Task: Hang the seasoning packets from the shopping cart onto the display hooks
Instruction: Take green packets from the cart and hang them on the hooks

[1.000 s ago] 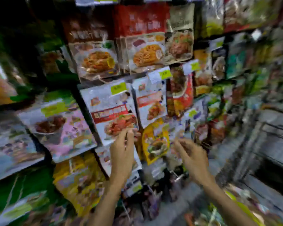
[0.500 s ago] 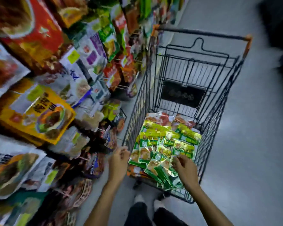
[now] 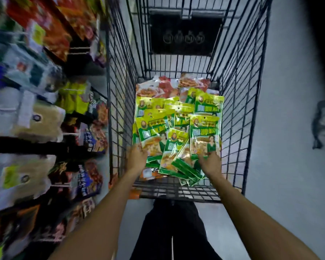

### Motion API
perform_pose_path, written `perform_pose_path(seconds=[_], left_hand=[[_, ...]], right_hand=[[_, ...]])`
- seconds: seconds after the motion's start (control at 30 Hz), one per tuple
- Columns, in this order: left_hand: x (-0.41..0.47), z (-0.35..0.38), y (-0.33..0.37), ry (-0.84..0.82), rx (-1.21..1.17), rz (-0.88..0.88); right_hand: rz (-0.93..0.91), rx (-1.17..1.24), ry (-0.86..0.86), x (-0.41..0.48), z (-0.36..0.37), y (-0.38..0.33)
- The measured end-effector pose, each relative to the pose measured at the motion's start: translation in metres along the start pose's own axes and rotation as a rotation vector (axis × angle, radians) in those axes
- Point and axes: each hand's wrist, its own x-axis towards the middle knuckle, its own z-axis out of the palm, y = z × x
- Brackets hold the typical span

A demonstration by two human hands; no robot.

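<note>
my left hand (image 3: 137,158) sat at 7, right hand (image 3: 210,162) at 5 of green packets (image 3: 176,126) in cart (image 3: 242,109) | on bottom edges, probably keeping hang-holes free | pinching? couldn't tell

Glossy plastic seasoning packets (image 3: 204,136), dark metal wire cart (image 3: 238,76)
</note>
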Motion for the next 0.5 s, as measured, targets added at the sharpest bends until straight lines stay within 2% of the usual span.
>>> perform_pose_path(seconds=[0.23,0.5], left_hand=[[0.045,0.03,-0.005,0.041,0.052,-0.078],[0.078,0.035,0.012,0.201,-0.039,-0.068]], right_hand=[[0.284,0.002,-0.03,0.022,0.031,0.028],[0.221,-0.105,0.232,0.043,0.027,0.0]])
